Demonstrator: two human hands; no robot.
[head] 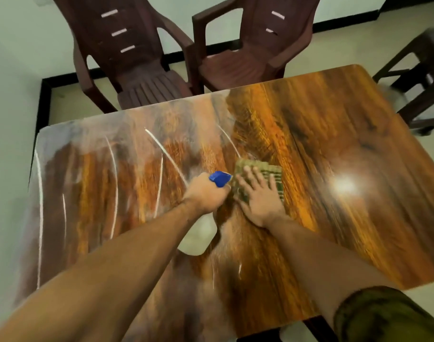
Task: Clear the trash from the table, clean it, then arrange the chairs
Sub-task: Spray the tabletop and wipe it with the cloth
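Looking down over the table point(334, 119), and the picture is smeared with blur, so I'm only calling what reads clearly. My left hand point(206, 193) sits near the middle of the tabletop, fingers curled tight round the neck of a spray bottle point(198, 235). Its blue nozzle point(219, 178) pokes out past the knuckles toward 2 o'clock, and its pale body hangs below the fist. Just beside it, at 3 o'clock from that fist, my right hand point(259, 198) lies flat with the fingers spread and straight, pressing down on a green cloth point(267, 170). The cloth lies on the wood and shows beyond the fingertips toward 12 o'clock. The nozzle tip is right up against the cloth's near corner; touching or not, I can't tell.

The tabletop is glossy orange-brown wood grain. The 9 o'clock half looks hazy, with thin white curved streaks point(161, 149) across it. A bright spot of glare point(344, 185) sits at 3 o'clock from the cloth.

At the table's far edge, two dark brown plastic chairs. The left chair point(137, 70) is at 11 o'clock, seat front tucked to the edge. The right chair point(248, 58) is at 12 o'clock, just beside it. A dark stool point(423, 77) stands off the corner at 2 o'clock. An olive sleeve point(384, 317) shows at 5 o'clock.
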